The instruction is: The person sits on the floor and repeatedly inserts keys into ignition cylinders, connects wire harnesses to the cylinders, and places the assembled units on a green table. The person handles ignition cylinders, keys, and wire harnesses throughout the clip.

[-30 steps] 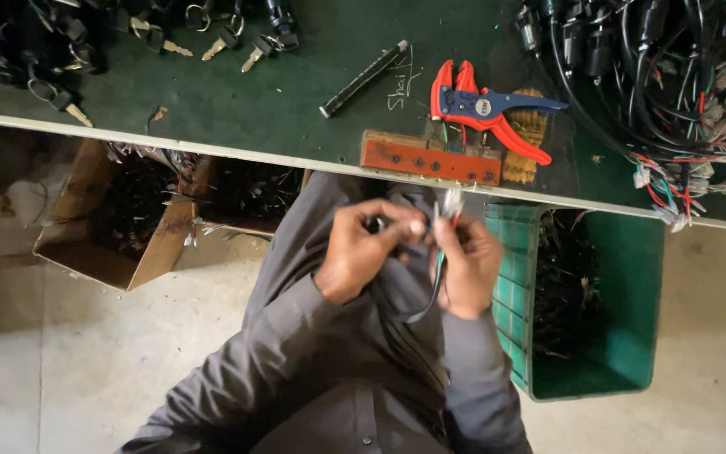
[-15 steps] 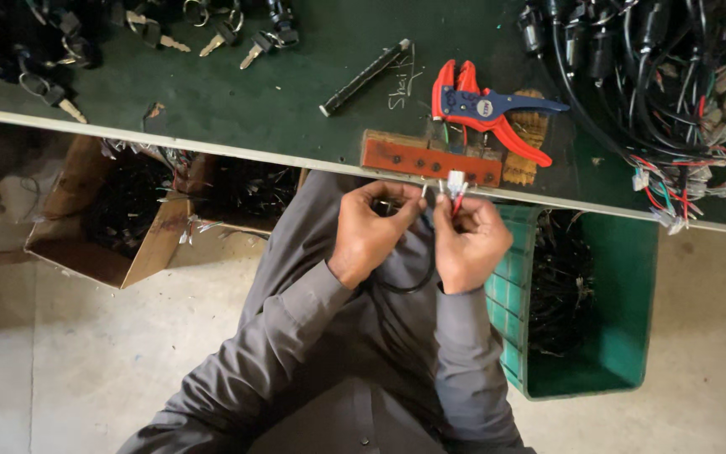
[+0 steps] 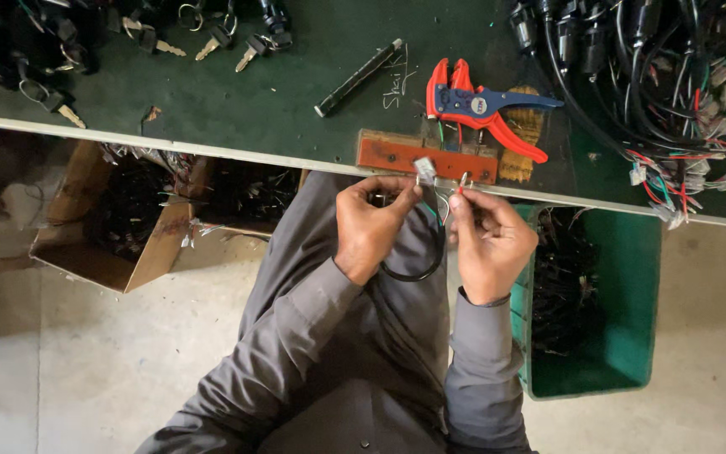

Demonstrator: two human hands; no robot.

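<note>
Left hand (image 3: 371,223) pinches white connector (image 3: 424,169) at bench edge, beside orange-brown block (image 3: 397,155). Right hand (image 3: 491,240) pinches thin wire ends (image 3: 462,183). Black cable loop (image 3: 418,267) hangs between hands. Red-blue wire stripper (image 3: 481,108) on green bench (image 3: 254,101).

An open brown cardboard box (image 3: 98,227) sits on the floor under the bench (image 3: 237,101) edge; white handwriting (image 3: 398,80) marks the bench.

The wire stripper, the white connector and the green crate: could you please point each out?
wire stripper (image 3: 474,104), head view, blue body by the pivot.
white connector (image 3: 424,168), head view, its top face.
green crate (image 3: 632,336), head view, right wall.
</note>
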